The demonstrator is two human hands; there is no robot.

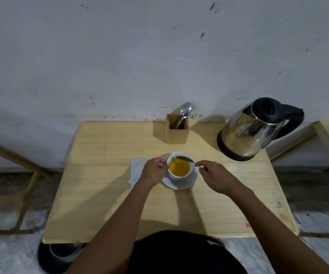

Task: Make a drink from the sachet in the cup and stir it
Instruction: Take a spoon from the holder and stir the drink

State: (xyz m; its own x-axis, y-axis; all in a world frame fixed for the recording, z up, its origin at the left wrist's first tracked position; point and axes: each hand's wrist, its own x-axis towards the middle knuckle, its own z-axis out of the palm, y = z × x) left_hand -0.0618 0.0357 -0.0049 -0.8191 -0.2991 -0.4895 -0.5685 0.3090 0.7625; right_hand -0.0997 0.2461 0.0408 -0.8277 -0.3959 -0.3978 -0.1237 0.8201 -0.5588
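Head view: cup (179,173) is being steadied by left hand (153,172); spoon (185,159) is being pinched by right hand (216,177). Stirring is likely being done; gentle circling is being called for next.

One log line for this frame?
stage: stirring | left hand: steadying white ceramic cup | right hand: holding metal spoon over orange drink

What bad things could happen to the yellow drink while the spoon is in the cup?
The cup looks quite full of yellow drink, so fast stirring with the spoon could slop it onto the saucer or the paper napkin. The left hand steadies the cup at its rim; if the drink is hot, a splash might sting the fingers. The right hand pinches only the spoon's end, so it might slip.
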